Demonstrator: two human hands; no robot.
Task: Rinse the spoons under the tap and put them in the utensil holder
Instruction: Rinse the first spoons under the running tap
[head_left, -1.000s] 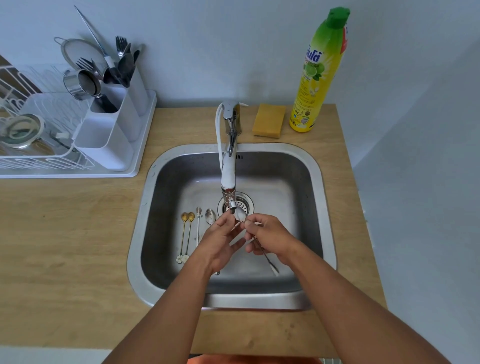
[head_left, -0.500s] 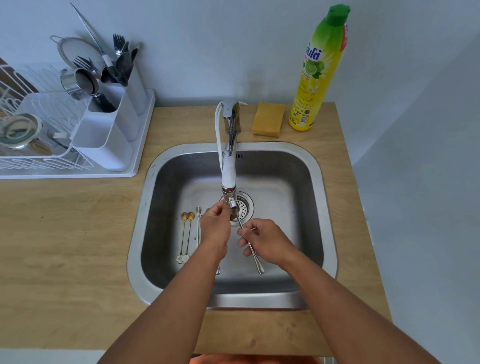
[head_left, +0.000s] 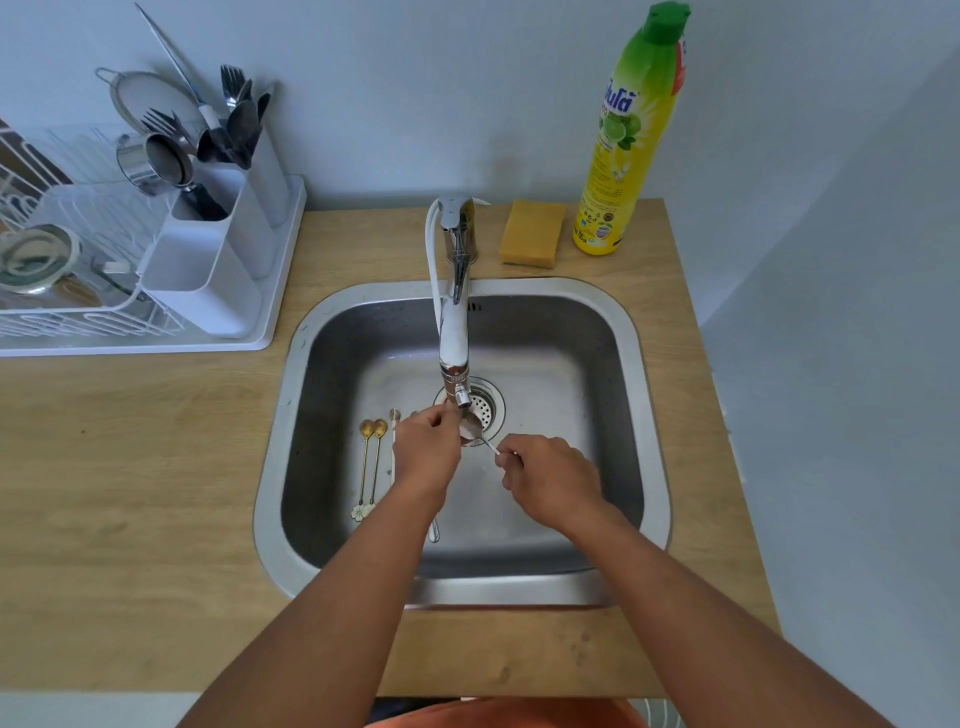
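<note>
A silver spoon (head_left: 471, 430) is held under the tap's spout (head_left: 459, 392), above the drain of the steel sink (head_left: 652, 415). My right hand (head_left: 550, 475) grips its handle. My left hand (head_left: 427, 447) has its fingers curled against the spoon's bowl. Two gold spoons (head_left: 370, 465) lie on the sink floor at the left. Beside them, my left wrist partly hides more silver spoons (head_left: 395, 418). The white utensil holder (head_left: 218, 254) stands in the dish rack at the back left, with forks and spoons in its rear compartments.
A white dish rack (head_left: 130, 291) with a glass lid and a metal cup sits on the wooden counter (head_left: 130, 467) to the left. A yellow sponge (head_left: 531, 233) and a tall dish-soap bottle (head_left: 631, 135) stand behind the sink. A wall is close on the right.
The spoon has swung from a steep slant to a flatter one, its bowl up under the spout. My right hand closed further over the handle. My left hand stayed at the bowl.
</note>
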